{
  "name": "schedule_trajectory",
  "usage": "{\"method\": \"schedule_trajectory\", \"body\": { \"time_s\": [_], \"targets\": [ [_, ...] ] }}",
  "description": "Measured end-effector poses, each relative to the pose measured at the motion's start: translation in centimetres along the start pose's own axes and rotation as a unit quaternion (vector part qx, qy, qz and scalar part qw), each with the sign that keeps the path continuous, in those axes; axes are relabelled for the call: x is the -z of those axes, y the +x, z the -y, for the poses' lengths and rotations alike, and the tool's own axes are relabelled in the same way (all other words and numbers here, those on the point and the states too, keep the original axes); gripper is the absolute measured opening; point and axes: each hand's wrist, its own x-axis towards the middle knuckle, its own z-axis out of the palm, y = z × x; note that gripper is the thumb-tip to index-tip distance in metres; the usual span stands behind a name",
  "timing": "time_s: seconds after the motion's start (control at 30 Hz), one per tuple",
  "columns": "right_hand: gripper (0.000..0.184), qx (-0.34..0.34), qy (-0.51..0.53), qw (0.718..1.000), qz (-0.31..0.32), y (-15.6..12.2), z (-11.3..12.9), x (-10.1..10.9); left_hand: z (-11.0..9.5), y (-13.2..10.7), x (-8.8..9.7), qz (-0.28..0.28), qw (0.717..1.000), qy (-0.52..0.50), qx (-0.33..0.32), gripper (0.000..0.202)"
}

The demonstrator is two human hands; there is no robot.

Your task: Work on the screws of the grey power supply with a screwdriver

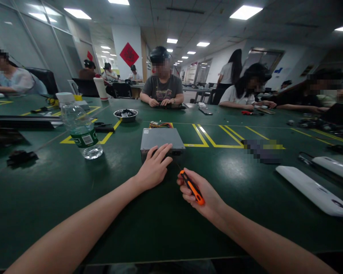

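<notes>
A grey metal computer power supply (162, 137) lies on the green table, with a bundle of coloured cables (161, 125) at its far side. My left hand (156, 167) rests on its near edge, fingers stretched out over the top and front. In my right hand (201, 188) is an orange and black screwdriver (192, 187), gripped by the handle. Its thin shaft points up and left toward the front face of the power supply. Whether the tip touches the case I cannot tell.
A clear water bottle (85, 139) with a green label stands left. Behind it are a metal bowl (125, 115) of small parts and a white cup (100, 89). A white elongated device (314, 190) lies right. Several people sit around the table (148, 232), one person (162, 85) directly opposite.
</notes>
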Motion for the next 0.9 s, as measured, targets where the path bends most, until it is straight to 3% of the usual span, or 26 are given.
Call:
{"method": "schedule_trajectory", "body": {
  "time_s": [0.2,0.3,0.4,0.63,0.9],
  "targets": [
    [0.012,0.028,-0.029,0.999,-0.015,0.1,-0.3,0.0,0.6,0.7,-0.8,-0.096,0.992,-0.002,0.087,0.026],
    [0.02,0.01,-0.03,0.999,-0.016,0.1,-0.5,0.0,0.2,1.3,-0.9,-0.092,0.989,0.013,0.117,0.033],
    [0.024,-0.01,-0.029,0.999,-0.017,0.1,-0.7,0.0,-0.2,1.7,-1.0,-0.091,0.985,0.004,0.147,0.027],
    [0.01,0.015,-0.012,0.999,-0.035,-0.1,-0.6,-0.4,-0.3,2.0,-1.1,-0.108,0.977,-0.013,0.184,0.02],
    [0.027,-0.006,0.016,1.0,0.007,0.0,-0.7,-0.3,-0.4,2.2,-1.0,-0.111,0.974,-0.007,0.196,0.018]
  ]
}}
